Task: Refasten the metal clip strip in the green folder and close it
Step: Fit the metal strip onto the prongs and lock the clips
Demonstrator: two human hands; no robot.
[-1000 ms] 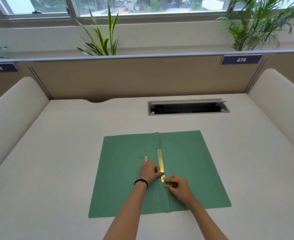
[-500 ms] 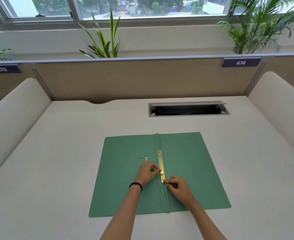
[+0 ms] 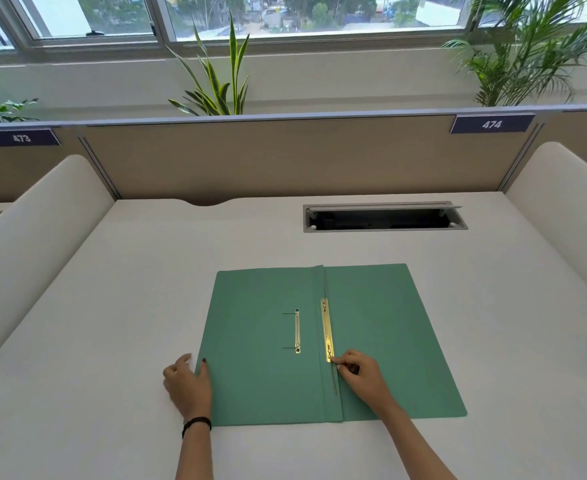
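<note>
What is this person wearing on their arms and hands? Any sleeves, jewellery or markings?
No sleeves or gloves show. The left hand has a thin black band round its wrist and a dark-painted thumbnail. The right hand shows no ring, watch or band.

The green folder (image 3: 371,341) lies open, flat on the desk (image 3: 112,341). My left hand (image 3: 188,382) grips its left edge; my right hand (image 3: 361,375) pinches the near end of the metal clip strip (image 3: 326,327).

left hand (image 3: 188,384) off the strip (image 3: 326,329), now at folder (image 3: 250,382) edge
</note>
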